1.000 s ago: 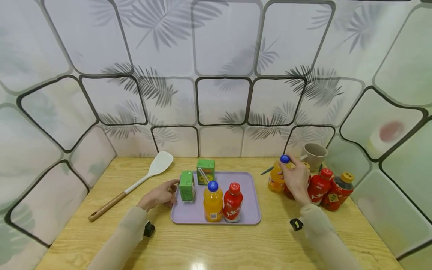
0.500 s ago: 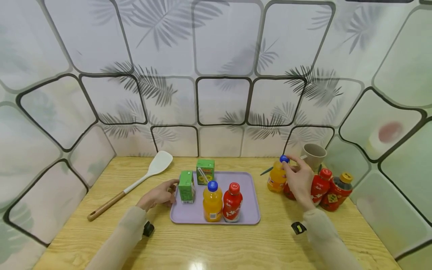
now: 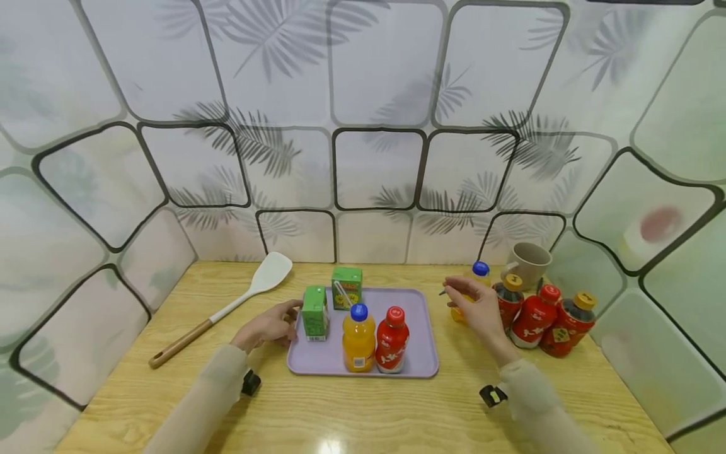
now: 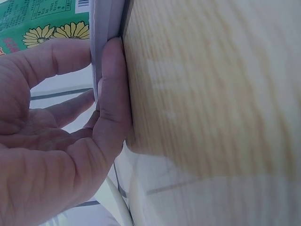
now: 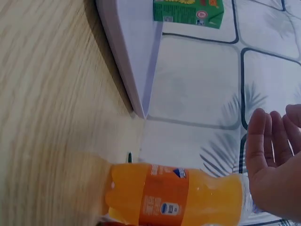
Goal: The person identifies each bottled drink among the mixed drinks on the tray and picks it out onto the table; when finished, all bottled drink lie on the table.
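My left hand (image 3: pixel 266 328) grips the left rim of a lilac tray (image 3: pixel 422 340). In the left wrist view, the thumb and fingers lie on both sides of the tray's edge (image 4: pixel 106 23). Two green drink cartons (image 3: pixel 314 315), an orange juice bottle with a blue cap (image 3: pixel 358 343) and a red bottle (image 3: pixel 392 343) stand on the tray. Holding nothing, my right hand (image 3: pixel 476 309) hovers in front of a second orange juice bottle (image 5: pixel 169 195), partly hiding it in the head view. Its fingers are loosely bent in the right wrist view.
Right of my right hand stand a dark bottle with a yellow cap (image 3: pixel 508 299), a red bottle (image 3: pixel 533 318) and another yellow-capped bottle (image 3: pixel 569 325). Behind them is a grey mug (image 3: pixel 529 261). A white spatula with a wooden handle (image 3: pixel 238 306) lies at the left.
My right hand has let go of the second orange juice bottle and moved left and toward me, uncovering the dark bottle. My left hand stays on the tray.
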Available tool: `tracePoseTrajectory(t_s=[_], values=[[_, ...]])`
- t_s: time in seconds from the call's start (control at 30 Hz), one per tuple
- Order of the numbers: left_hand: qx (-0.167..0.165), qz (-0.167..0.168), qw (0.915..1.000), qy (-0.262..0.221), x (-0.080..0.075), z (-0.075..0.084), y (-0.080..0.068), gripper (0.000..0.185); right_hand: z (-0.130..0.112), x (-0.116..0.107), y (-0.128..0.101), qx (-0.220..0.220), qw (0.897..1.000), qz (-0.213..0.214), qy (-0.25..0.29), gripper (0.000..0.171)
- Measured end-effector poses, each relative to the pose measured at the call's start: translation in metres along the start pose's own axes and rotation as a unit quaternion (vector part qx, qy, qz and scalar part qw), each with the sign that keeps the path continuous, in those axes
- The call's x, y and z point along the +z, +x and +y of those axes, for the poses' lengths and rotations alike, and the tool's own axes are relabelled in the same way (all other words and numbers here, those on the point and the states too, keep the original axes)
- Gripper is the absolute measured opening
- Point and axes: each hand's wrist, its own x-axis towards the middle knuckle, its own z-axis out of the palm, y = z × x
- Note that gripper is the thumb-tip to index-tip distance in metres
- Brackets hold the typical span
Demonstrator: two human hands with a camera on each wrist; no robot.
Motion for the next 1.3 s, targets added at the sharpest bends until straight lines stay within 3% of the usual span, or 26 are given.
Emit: tracePoseTrajectory(t_s=[0.2, 0.43, 0.9, 1.3], values=[[0.004, -0.004, 1.0, -0.006, 0.001, 0.0, 0.001, 0.089, 0.003, 0.007, -0.008, 0.03, 0.997, -0.068, 0.014, 0.035], [0.005, -0.003, 1.0, -0.007, 0.001, 0.001, 0.002, 0.089, 0.008, 0.019, -0.016, 0.059, 0.984, -0.162, 0.05, 0.04], [0.0, -0.01, 0.9999, -0.008, -0.001, 0.001, 0.002, 0.089, 0.001, 0.039, -0.031, 0.021, 0.961, -0.274, 0.036, 0.047], [0.005, -0.003, 0.9999, -0.013, -0.002, 0.0, 0.0, 0.088, 0.002, 0.055, -0.04, -0.044, 0.958, -0.28, 0.036, 0.058]])
